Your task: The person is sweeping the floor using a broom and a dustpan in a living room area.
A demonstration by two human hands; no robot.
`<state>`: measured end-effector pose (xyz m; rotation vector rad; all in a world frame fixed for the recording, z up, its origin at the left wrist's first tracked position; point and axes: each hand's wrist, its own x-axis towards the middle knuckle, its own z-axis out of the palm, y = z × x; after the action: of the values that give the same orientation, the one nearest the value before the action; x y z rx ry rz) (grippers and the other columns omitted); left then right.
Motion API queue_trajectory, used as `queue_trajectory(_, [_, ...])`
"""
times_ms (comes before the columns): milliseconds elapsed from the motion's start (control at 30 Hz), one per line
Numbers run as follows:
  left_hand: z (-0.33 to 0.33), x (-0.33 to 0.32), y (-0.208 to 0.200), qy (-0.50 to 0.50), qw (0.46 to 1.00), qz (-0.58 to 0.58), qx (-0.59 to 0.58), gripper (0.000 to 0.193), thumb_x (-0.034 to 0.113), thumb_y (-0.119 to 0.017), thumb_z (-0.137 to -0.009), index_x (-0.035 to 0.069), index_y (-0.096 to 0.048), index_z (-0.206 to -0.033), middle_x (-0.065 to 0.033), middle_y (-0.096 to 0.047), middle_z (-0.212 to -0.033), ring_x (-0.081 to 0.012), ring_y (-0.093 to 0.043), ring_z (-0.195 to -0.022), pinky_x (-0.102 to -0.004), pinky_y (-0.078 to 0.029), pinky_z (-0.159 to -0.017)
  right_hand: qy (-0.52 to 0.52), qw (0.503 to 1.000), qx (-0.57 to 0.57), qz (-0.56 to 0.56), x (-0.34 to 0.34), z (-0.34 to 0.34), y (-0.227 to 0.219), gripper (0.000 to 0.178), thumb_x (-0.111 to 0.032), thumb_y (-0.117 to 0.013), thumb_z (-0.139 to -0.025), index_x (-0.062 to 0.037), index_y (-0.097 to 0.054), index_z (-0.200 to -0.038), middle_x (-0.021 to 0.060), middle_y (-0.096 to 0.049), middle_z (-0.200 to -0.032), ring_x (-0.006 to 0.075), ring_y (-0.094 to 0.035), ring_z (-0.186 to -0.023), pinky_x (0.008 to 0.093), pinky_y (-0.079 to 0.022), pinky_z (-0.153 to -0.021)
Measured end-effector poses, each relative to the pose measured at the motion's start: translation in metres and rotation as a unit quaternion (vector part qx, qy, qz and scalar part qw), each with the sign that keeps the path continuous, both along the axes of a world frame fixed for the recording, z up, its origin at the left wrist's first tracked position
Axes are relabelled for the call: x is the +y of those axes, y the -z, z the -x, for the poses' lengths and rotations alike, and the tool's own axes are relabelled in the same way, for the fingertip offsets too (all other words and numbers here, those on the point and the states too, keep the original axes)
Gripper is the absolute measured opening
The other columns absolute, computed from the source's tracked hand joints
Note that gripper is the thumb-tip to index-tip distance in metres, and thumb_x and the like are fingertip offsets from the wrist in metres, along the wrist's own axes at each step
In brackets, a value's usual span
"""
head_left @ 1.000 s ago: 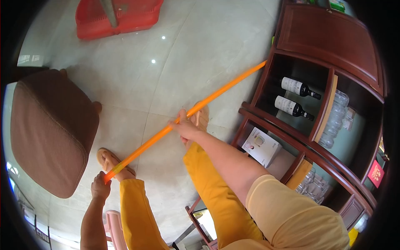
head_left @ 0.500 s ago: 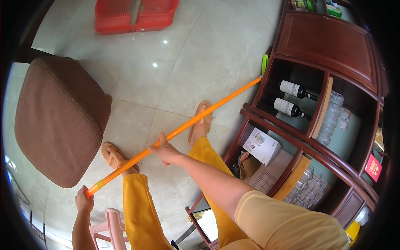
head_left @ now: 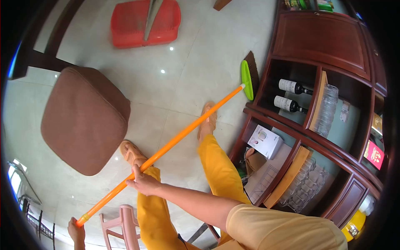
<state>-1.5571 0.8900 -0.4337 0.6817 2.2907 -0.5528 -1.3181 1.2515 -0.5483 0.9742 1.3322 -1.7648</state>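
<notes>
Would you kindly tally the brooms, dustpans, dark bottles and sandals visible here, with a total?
Broom: 1
Red dustpan: 1
Dark bottles: 2
Sandals: 2
Total: 6

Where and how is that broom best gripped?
Probably two-handed on the orange handle, from the near side: left hand at the end, right hand further along. It is long and slender, slanting away toward the green head beside the cabinet.
</notes>
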Motion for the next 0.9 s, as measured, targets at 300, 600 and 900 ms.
queue_trajectory(300, [0.042,-0.019,-0.241,0.047,0.989,0.095,0.101,0.016,0.026,-0.058,-0.072,0.011,-0.064,-0.076,-0.0107,-0.063,-0.065,-0.0295,-0.061,-0.059,-0.0412,-0.047,-0.051,0.046,0.977,0.039,0.203,-0.030,0.049,-0.150,0.035,-0.035,-0.046,-0.090,-0.0113,-0.024,-0.104,0.0166,-0.051,-0.066,0.0298,-0.056,-0.060,0.0406,-0.041,-0.056])
queue_trajectory(600, [-0.006,0.032,-0.312,0.037,0.991,-0.066,0.113,0.014,0.013,-0.058,-0.068,0.012,-0.047,-0.060,-0.0090,-0.048,-0.055,-0.0280,-0.048,-0.049,-0.0398,-0.039,-0.045,0.036,0.984,0.128,0.116,0.023,0.031,-0.221,0.030,-0.034,-0.046,-0.091,-0.0136,-0.029,-0.104,0.0086,-0.048,-0.063,0.0176,-0.052,-0.052,0.0312,-0.040,-0.045])
queue_trajectory(900, [-0.083,0.187,-0.217,-0.018,0.980,-0.189,0.057,0.017,0.009,-0.063,-0.066,0.005,-0.046,-0.065,-0.0119,-0.050,-0.058,-0.0352,-0.052,-0.055,-0.0430,-0.039,-0.048,0.167,0.985,0.048,-0.014,0.189,0.013,-0.156,0.029,-0.040,-0.046,-0.090,-0.0111,-0.042,-0.094,0.0023,-0.049,-0.070,0.0103,-0.046,-0.052,0.0261,-0.041,-0.041])
